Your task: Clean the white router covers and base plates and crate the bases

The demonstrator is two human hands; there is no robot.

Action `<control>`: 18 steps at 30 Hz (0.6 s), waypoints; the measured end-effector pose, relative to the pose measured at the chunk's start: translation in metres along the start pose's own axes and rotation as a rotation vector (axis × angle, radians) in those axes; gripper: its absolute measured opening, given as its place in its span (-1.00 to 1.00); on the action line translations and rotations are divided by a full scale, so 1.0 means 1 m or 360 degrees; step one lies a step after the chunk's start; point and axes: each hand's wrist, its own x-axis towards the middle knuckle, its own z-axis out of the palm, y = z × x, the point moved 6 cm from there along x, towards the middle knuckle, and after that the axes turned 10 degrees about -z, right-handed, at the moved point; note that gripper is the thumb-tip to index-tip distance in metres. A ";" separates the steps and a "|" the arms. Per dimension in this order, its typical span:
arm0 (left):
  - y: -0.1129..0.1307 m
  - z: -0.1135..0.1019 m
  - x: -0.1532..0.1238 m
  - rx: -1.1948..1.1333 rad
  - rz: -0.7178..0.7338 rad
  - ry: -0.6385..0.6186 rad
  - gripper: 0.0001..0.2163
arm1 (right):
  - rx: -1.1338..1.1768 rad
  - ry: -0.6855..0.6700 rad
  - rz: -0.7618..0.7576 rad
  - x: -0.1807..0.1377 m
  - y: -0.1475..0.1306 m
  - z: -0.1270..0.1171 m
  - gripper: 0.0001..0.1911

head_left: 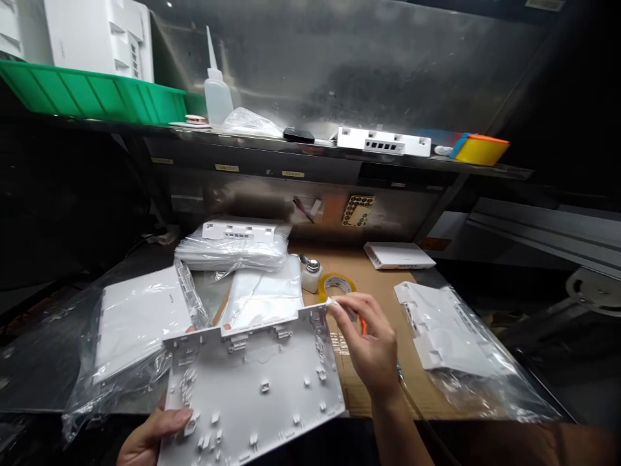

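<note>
My left hand grips the shell by its lower-left edge, tilted up over the bench. Right hand pinches a small white scrap at the top-right corner — keep the wipe light, 1 rib at a time. Hard matte plastic, clips and bosses; crinkly bags alongside.

White plastic cover, inner face up with clips and ribs showing, tilted above the desk's near edge; small white scrap at its far right corner.

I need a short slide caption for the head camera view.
Left hand holds a white plastic panel while right hand touches its top corner, beside a tape roll.
</note>
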 end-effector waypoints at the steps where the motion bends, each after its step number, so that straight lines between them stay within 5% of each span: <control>1: 0.001 0.009 -0.003 -0.0001 0.0033 -0.0001 0.08 | -0.0023 -0.0023 0.0000 -0.002 0.005 -0.001 -0.88; 7: 0.000 0.055 -0.014 -0.0115 0.0151 -0.0017 0.08 | -0.0166 0.0057 0.0076 -0.004 0.016 -0.010 -0.93; 14: -0.023 0.128 -0.013 -0.0113 0.0197 -0.0293 -0.30 | 0.0180 -0.0010 -0.0328 0.011 -0.078 0.026 -0.75; 18: -0.030 0.139 -0.012 -0.0032 0.0278 -0.0325 -0.38 | 0.0191 -0.0016 -0.0373 0.017 -0.091 0.036 -0.77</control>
